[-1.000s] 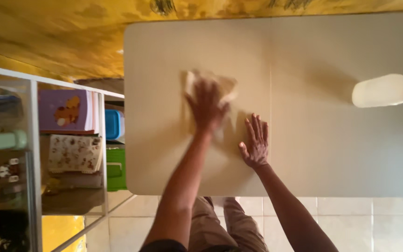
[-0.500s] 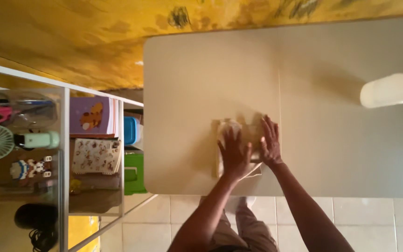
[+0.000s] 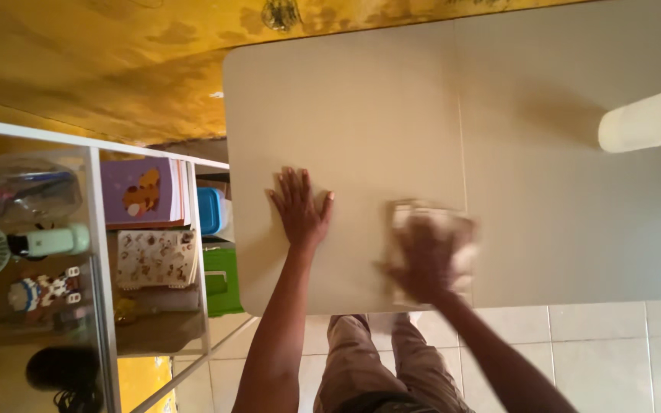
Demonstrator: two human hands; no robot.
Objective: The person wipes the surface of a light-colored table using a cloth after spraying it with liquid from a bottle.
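Beige cloth (image 3: 431, 229) sits under our right hand (image 3: 426, 260), fingers pressed on it but too blurred to tell any grip, near the tabletop's (image 3: 361, 99) front edge. Our left hand (image 3: 300, 210) lies flat, fingers spread and released. White bottle (image 3: 646, 122) lies far right; wide bare surface lies between.

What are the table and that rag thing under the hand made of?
The table looks like smooth, matt plastic, cream in colour: it has rounded corners and a straight seam down the middle, as a folding top would. It could be coated board instead. The rag under the right hand seems to be soft cloth, pale and crumpled, though it is blurred. The left hand lies flat on the table.
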